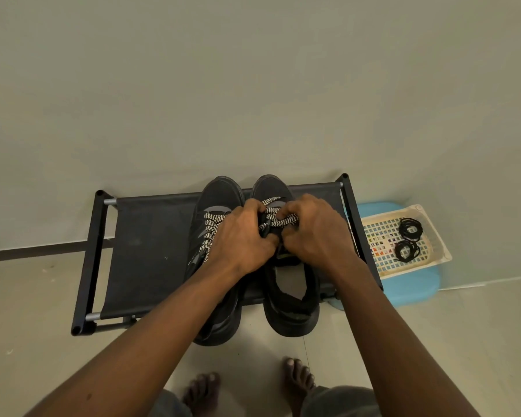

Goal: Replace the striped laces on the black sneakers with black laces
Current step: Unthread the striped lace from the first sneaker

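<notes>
Two black sneakers stand side by side on the fabric top of a low black shoe rack, toes to the wall, heels overhanging the near edge. Both hands work on the right sneaker: the left hand and the right hand are closed, fingers curled around the striped lace at the upper eyelets, each apparently pinching a strand. The left sneaker is fully laced with its own striped lace, untouched. Two coiled black laces lie in a cream perforated basket resting on a light blue stool to the right of the rack, well apart from the shoes. Judgement on handling: the flat woven lace looks soft and limp, light, with some friction through the eyelets; it is best taken close to an eyelet crossing and drawn out one row at a time, with the tongue or upper steadied, since the shoe is light enough to slide on the fabric. The black coils are likely to tangle and should be lifted by the whole coil. Not verifiable: the fingertips and exact grip are hidden under the knuckles, the lace ends and any knot cannot be made out, the lower rows of the right shoe are covered by the hands, and the left forearm screens part of the left sneaker.
</notes>
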Demonstrator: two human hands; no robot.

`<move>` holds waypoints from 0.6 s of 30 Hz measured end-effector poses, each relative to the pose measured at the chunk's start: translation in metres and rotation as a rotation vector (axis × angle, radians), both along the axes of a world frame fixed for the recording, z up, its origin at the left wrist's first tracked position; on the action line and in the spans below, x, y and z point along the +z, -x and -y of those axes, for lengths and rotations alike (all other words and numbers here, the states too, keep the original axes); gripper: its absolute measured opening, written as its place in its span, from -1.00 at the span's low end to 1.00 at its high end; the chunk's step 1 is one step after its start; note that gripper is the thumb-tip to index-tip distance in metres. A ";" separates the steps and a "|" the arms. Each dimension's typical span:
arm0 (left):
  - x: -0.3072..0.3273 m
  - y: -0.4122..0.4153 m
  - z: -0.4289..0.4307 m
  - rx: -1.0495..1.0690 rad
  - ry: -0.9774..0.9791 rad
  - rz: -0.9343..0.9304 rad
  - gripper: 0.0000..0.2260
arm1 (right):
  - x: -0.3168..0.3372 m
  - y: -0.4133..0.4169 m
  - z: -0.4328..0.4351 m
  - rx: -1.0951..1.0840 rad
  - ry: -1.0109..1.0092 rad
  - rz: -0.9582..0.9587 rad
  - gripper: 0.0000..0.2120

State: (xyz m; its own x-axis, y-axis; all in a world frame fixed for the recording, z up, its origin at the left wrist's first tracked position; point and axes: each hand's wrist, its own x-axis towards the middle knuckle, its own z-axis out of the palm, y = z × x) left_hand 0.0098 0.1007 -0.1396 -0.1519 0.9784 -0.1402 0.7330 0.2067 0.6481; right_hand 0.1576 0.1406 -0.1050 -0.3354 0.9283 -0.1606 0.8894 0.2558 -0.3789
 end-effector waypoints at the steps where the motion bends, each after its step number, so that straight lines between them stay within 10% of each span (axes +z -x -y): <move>1: 0.000 0.000 0.000 -0.003 0.001 0.003 -0.50 | 0.000 0.000 0.000 -0.009 0.011 -0.020 -0.71; 18: 0.000 -0.004 0.000 0.040 0.019 -0.052 -0.46 | -0.002 -0.024 -0.021 -0.544 -0.028 -0.347 -0.88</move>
State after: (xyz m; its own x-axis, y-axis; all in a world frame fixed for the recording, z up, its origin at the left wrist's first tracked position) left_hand 0.0140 0.1002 -0.1400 -0.1983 0.9687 -0.1496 0.7565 0.2483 0.6050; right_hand 0.1813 0.1615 -0.1069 0.1560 0.9826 -0.1009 0.7217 -0.1831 -0.6675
